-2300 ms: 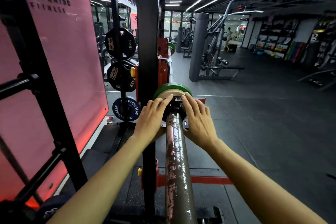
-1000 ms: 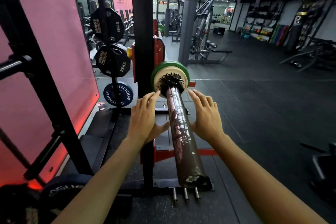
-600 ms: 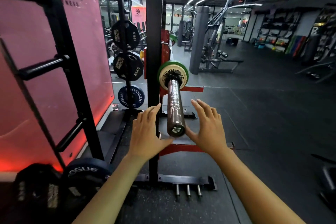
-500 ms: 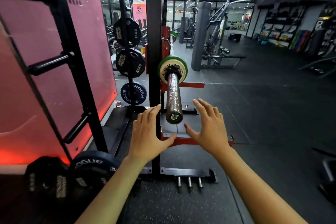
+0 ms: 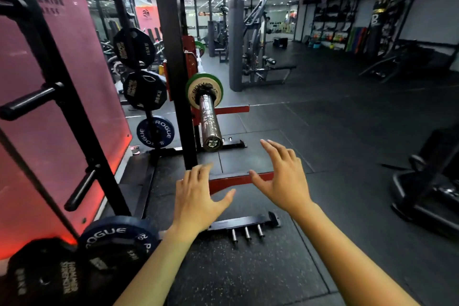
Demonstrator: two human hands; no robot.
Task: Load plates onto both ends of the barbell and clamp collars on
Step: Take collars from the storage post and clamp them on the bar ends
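Note:
The barbell sleeve (image 5: 209,122) points toward me from the rack, its end cap facing the camera. A green-rimmed cream Rogue plate (image 5: 191,89) sits at the sleeve's inner end, with a black collar (image 5: 205,90) against its face. My left hand (image 5: 196,196) and my right hand (image 5: 283,176) hover below and in front of the sleeve end, fingers spread, touching nothing. A green plate (image 5: 200,46) shows at the bar's far end.
The black rack upright (image 5: 171,62) stands left of the sleeve. Black plates (image 5: 134,48) and a blue Rogue plate (image 5: 155,131) hang on a storage post. Another blue Rogue plate (image 5: 119,236) and black plates (image 5: 47,278) sit at bottom left. A machine (image 5: 432,181) stands at right.
My hands have left the collar and slid back off the sleeve end. I have backed away, so the sleeve now lies farther ahead of both open hands.

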